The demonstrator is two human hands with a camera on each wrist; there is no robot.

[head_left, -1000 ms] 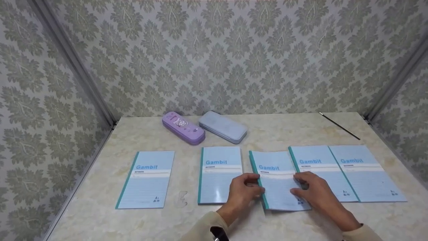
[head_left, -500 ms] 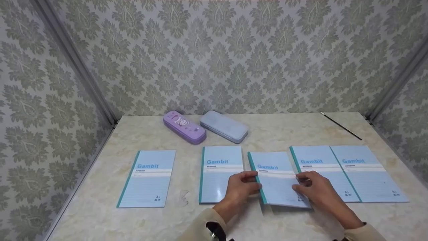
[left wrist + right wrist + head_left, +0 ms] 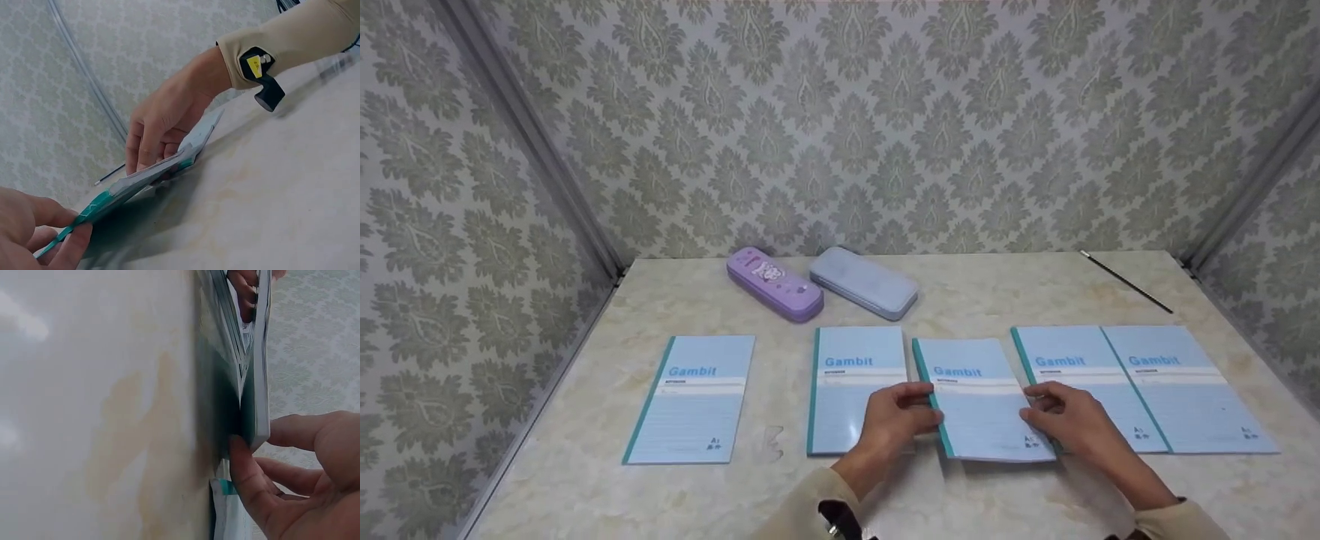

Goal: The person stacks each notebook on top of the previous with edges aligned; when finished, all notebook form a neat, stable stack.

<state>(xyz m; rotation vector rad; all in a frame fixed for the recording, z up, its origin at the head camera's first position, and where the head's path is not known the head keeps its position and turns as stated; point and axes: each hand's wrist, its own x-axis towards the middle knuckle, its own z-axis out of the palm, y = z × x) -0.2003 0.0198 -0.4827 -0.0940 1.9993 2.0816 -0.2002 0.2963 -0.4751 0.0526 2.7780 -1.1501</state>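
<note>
The left hand [image 3: 889, 420], pinching the green spine of the held notebook [image 3: 986, 412], hides the lower right of the left notebook [image 3: 859, 345] just beside it; the right hand [image 3: 1072, 420], fingers clamped on the held notebook's opposite edge, partly covers the right notebook [image 3: 1065, 343]. Both sleeves [image 3: 802, 510] are cut off. Beyond the held notebook lie purple [image 3: 775, 285] and blue [image 3: 864, 283] cases; its near edge is raised off the marbled table [image 3: 577, 495], before patterned walls [image 3: 840, 127].
</note>
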